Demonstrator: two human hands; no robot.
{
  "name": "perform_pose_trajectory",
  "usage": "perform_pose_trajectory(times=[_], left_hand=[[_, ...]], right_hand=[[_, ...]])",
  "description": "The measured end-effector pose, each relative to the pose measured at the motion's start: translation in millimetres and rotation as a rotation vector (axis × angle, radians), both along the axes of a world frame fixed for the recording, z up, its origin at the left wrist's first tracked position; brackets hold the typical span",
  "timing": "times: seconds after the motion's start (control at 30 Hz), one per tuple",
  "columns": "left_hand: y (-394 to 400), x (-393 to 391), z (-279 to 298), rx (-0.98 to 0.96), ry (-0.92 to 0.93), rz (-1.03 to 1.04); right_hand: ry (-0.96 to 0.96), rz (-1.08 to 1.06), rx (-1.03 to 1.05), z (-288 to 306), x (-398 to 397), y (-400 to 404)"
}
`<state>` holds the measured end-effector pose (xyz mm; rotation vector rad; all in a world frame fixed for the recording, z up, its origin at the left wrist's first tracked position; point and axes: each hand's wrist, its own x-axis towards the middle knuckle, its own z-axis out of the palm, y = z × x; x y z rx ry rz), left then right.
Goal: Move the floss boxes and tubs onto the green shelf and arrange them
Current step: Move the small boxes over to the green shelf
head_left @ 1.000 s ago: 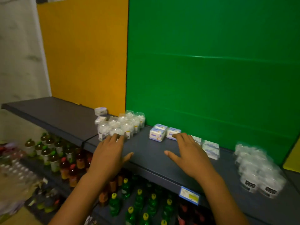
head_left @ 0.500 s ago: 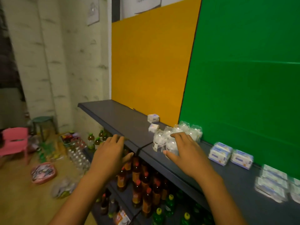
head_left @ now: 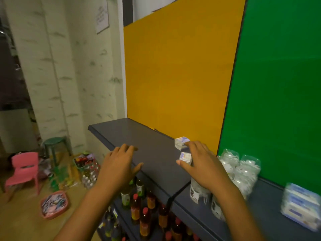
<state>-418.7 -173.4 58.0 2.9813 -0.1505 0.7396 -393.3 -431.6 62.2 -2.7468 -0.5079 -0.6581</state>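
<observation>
Two small white floss boxes lie on the grey shelf [head_left: 152, 153] in front of the yellow panel: a far box [head_left: 181, 142] and a near box [head_left: 185, 157]. My right hand [head_left: 202, 164] reaches over them, thumb and fingers spread around the near box and touching it. My left hand [head_left: 118, 166] hovers open at the shelf's front edge. On the green-backed shelf [head_left: 267, 204] stand several clear floss tubs [head_left: 243, 171], partly hidden by my right wrist, and a stack of blue-white floss boxes [head_left: 300, 206] at the right.
Bottles with red and green caps [head_left: 139, 209] fill the lower shelf. On the floor at left are a pink chair [head_left: 24, 171], a green stool [head_left: 53, 146], a pink basket [head_left: 54, 204] and packs of small bottles [head_left: 89, 176].
The view has swung left. My right hand moved from the tubs to the two small boxes by the yellow panel. My left hand stays open near the shelf edge.
</observation>
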Motion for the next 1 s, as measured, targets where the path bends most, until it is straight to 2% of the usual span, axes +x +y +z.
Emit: perform_pose_trajectory(times=[0.2, 0.43, 0.73, 1.0], left_hand=[[17.9, 60.1, -11.4, -0.047, 0.057, -0.032], [24.5, 126.3, -23.6, -0.079, 0.064, -0.137], [5.2, 233.5, -34.7, -0.122, 0.088, -0.441], [-3.4, 307.5, -50.0, -0.218, 0.127, -0.678]], right_hand=[[0.017, -0.006, 0.006, -3.6, 57.2, 20.9], [0.06, -0.111, -0.039, -7.8, 95.5, 28.3], [0.101, -0.376, -0.068, -3.6, 127.7, 29.4], [0.093, -0.577, 0.001, -20.8, 156.8, 53.6]])
